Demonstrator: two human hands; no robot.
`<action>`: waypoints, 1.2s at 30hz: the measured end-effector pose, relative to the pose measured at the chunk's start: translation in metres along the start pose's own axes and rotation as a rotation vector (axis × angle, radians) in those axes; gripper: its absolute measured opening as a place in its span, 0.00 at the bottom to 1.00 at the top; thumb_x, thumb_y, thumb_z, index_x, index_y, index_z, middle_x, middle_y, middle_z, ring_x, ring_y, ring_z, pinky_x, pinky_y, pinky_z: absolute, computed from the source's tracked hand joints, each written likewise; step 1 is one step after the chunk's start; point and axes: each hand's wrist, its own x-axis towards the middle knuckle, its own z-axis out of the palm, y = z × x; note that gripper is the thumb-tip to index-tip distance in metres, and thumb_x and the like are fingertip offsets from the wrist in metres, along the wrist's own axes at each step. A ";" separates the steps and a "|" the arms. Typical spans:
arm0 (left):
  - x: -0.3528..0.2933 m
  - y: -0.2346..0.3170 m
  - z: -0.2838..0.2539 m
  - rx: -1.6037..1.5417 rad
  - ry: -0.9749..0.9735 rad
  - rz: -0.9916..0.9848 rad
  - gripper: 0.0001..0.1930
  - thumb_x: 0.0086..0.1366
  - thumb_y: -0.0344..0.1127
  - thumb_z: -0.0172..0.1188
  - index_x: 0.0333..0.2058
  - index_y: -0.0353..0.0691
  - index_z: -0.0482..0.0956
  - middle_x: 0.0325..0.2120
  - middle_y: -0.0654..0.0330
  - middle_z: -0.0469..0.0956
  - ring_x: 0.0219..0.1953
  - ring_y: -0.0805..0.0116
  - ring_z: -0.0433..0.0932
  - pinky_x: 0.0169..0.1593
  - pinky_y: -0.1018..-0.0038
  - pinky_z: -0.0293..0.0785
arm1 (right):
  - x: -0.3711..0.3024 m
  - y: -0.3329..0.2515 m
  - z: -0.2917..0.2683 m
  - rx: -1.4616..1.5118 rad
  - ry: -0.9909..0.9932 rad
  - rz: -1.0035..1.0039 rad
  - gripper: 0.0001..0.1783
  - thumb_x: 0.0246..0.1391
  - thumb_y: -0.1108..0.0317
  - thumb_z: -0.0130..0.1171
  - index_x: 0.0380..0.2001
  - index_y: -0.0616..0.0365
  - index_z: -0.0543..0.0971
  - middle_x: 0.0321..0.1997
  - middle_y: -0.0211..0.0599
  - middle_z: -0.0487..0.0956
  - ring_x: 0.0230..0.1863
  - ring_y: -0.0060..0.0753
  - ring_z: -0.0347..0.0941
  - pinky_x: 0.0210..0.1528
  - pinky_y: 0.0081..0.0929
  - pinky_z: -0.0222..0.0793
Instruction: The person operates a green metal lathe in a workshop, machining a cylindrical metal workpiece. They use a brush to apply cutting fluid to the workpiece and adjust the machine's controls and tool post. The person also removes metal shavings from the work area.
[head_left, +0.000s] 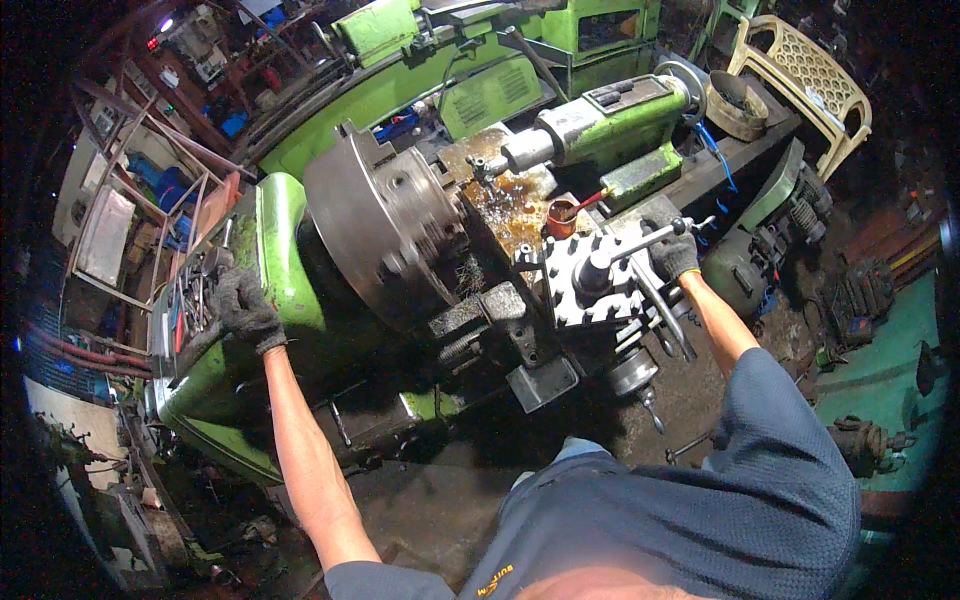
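A large grey lathe chuck (375,225) sits beside the green headstock (285,240); its jaws look smeared, as if spinning. My left hand (248,308), in a dark grey glove, rests on the headstock's top beside the loose tools, fingers loosely extended and holding nothing I can see. At the square tool post (592,280), my right hand (676,254), gloved alike, curls at the slide's crank handle (684,226). The post's long lever (640,243) partly hides its fingers. Dark swarf (468,275) hangs by the chuck.
A red-brown cup with a brush (562,218) stands behind the tool post on the oily carriage. Further right are the green tailstock (615,125), a round pan (737,105) and a beige plastic chair (805,80). Several hand tools (195,295) lie left of the headstock.
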 end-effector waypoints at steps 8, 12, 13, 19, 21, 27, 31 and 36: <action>-0.002 -0.005 0.004 -0.060 -0.032 -0.012 0.14 0.69 0.42 0.58 0.38 0.36 0.81 0.39 0.54 0.83 0.44 0.55 0.79 0.54 0.60 0.72 | 0.002 0.012 0.008 -0.043 0.062 -0.090 0.16 0.56 0.65 0.57 0.47 0.50 0.81 0.49 0.43 0.81 0.53 0.49 0.75 0.58 0.38 0.69; -0.002 -0.011 0.002 -0.062 -0.040 0.008 0.13 0.69 0.42 0.58 0.39 0.36 0.81 0.39 0.54 0.82 0.44 0.55 0.79 0.54 0.60 0.72 | 0.008 0.002 0.003 0.090 0.044 0.019 0.14 0.56 0.65 0.57 0.46 0.51 0.82 0.49 0.43 0.82 0.53 0.48 0.75 0.59 0.37 0.68; -0.002 -0.011 0.002 -0.053 -0.036 0.017 0.13 0.69 0.42 0.58 0.39 0.36 0.81 0.39 0.54 0.82 0.44 0.55 0.79 0.54 0.60 0.72 | 0.008 -0.001 0.001 0.071 0.028 0.019 0.14 0.57 0.63 0.57 0.46 0.51 0.81 0.49 0.42 0.81 0.52 0.47 0.76 0.58 0.38 0.68; 0.002 -0.011 0.000 -0.026 0.004 0.059 0.13 0.68 0.42 0.59 0.38 0.37 0.81 0.37 0.54 0.82 0.42 0.54 0.79 0.53 0.59 0.72 | 0.008 -0.002 0.001 0.050 0.054 0.015 0.14 0.57 0.64 0.58 0.45 0.51 0.82 0.48 0.43 0.82 0.52 0.48 0.76 0.59 0.39 0.68; 0.005 -0.002 0.002 0.007 -0.001 0.081 0.10 0.68 0.39 0.58 0.36 0.37 0.81 0.35 0.54 0.82 0.41 0.54 0.79 0.51 0.61 0.73 | 0.006 0.000 0.000 0.090 0.021 0.052 0.14 0.57 0.64 0.57 0.46 0.51 0.82 0.49 0.43 0.81 0.52 0.49 0.75 0.59 0.39 0.68; 0.002 0.000 -0.001 -0.019 -0.043 0.003 0.14 0.69 0.42 0.56 0.37 0.36 0.81 0.37 0.53 0.82 0.42 0.53 0.79 0.52 0.59 0.72 | 0.006 -0.003 -0.003 -0.044 -0.023 0.000 0.13 0.58 0.64 0.57 0.45 0.52 0.82 0.49 0.44 0.81 0.53 0.50 0.75 0.59 0.40 0.67; 0.002 -0.001 0.002 -0.075 -0.044 -0.018 0.14 0.69 0.42 0.57 0.37 0.35 0.81 0.36 0.53 0.82 0.43 0.53 0.79 0.52 0.60 0.72 | 0.003 0.003 0.000 -0.015 0.050 -0.051 0.14 0.58 0.63 0.57 0.46 0.52 0.81 0.49 0.44 0.81 0.53 0.50 0.75 0.59 0.41 0.67; 0.003 0.001 0.004 -0.094 0.005 -0.006 0.14 0.68 0.42 0.58 0.35 0.34 0.81 0.35 0.53 0.82 0.41 0.53 0.79 0.52 0.60 0.72 | 0.006 0.003 0.004 0.149 -0.024 0.086 0.14 0.57 0.62 0.58 0.46 0.50 0.81 0.48 0.44 0.81 0.51 0.49 0.75 0.57 0.39 0.68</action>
